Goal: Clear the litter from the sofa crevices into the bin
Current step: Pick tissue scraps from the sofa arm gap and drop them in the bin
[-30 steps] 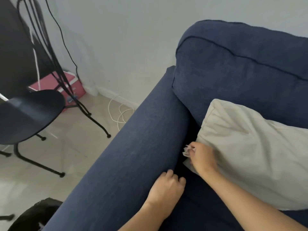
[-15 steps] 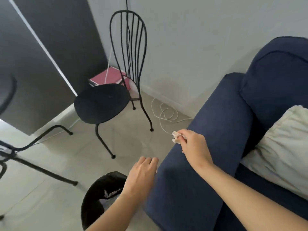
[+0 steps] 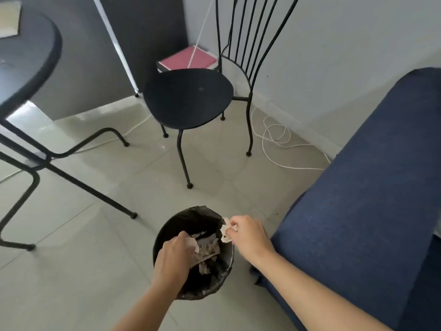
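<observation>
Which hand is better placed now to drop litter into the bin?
The right hand: it pinches a crumpled paper above the bin rim. The left hand seems empty.

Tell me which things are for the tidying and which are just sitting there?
For the job:
right hand pinching a paper scrap
left hand over the bin
litter already in the bin
sofa

Just there:
chair
table
cable
pink box

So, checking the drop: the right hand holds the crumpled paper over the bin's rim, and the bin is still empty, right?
Not empty. The head view shows crumpled litter already inside the bin. The rest holds: the right hand pinches the crumpled paper over the rim.
</observation>
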